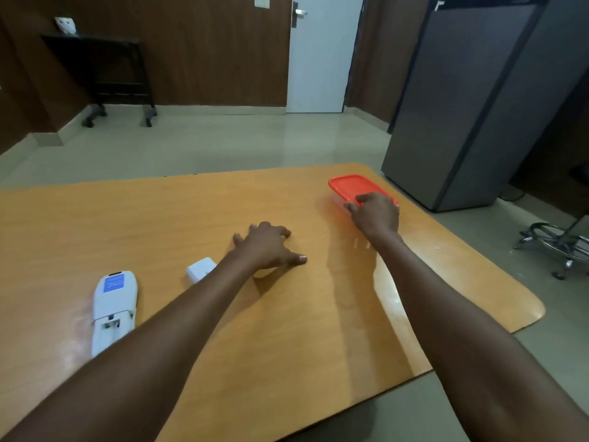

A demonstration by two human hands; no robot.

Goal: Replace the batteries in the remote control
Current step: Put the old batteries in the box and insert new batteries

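Your right hand (376, 215) has a grip on the red-lidded box (353, 186); left hand (267, 245) rests released on the tabletop (191, 212). Steady the box before lifting its lid.

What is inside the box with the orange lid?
The orange lid is still on the box, and the right hand grips its near edge. Whatever is inside cannot be seen.
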